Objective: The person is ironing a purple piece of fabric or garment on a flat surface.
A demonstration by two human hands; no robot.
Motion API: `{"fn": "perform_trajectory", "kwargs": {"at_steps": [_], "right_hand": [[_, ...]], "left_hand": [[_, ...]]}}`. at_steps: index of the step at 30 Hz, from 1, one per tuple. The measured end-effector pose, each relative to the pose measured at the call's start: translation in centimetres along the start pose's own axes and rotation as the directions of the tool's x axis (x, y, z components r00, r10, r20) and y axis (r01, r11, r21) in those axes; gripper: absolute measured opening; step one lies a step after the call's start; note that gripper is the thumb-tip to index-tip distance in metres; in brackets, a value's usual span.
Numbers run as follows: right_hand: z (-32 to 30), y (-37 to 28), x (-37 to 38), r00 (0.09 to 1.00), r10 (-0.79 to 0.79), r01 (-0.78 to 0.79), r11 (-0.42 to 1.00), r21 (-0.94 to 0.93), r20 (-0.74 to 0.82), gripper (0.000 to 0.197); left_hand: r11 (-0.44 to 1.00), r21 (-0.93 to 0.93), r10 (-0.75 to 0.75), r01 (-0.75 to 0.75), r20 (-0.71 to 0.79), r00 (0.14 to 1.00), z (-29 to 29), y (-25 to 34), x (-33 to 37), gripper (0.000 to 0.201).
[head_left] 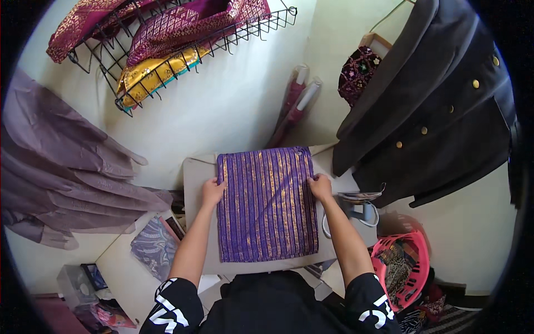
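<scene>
On the pale desk (196, 173), striped cloth (267, 214), probably light and soft, seems best held where the left hand (212, 192) and right hand (320, 187) pinch its side edges.

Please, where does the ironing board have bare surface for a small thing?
Bare ironing board shows left of the striped cloth, beyond the left hand. A smaller patch lies between the cloth, the right hand and the dark jacket, and a thin strip along the cloth's near edge. The iron and right forearm crowd the right side.
</scene>
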State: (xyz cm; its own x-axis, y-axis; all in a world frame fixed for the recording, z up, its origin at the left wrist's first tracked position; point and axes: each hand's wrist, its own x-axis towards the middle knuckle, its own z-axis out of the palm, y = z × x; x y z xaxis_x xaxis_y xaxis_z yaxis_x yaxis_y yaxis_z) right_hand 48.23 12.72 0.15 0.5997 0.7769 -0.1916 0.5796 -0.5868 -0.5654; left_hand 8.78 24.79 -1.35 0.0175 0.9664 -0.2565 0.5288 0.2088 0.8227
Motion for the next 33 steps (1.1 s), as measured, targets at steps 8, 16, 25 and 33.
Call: {"fn": "perform_trajectory", "kwargs": {"at_steps": [8,16,25,33], "right_hand": [[-0.9,1.8,-4.7,0.987,-0.031,0.047,0.994,-0.100,0.157,0.044],[-2.8,2.5,-11.7,0.967,-0.152,0.156,0.988,-0.003,0.206,0.056],[-2.8,7.5,-16.3,0.948,-0.296,0.288,0.955,0.078,0.121,0.063],[-2.4,11.5,-16.8,0.817,-0.566,0.573,0.818,-0.045,0.105,0.037]], "left_hand": [[0.993,0.116,0.013,-0.007,-0.043,0.999,-2.5,-4.3,-9.7,0.039],[0.990,0.106,0.101,-0.094,-0.062,0.993,-2.9,-5.9,-18.6,0.056],[0.982,0.174,0.103,-0.072,-0.175,0.979,-2.0,-6.3,-24.5,0.062],[0.898,0.368,0.279,-0.240,-0.055,0.959,-3.4,-9.1,-26.8,0.031]]}}
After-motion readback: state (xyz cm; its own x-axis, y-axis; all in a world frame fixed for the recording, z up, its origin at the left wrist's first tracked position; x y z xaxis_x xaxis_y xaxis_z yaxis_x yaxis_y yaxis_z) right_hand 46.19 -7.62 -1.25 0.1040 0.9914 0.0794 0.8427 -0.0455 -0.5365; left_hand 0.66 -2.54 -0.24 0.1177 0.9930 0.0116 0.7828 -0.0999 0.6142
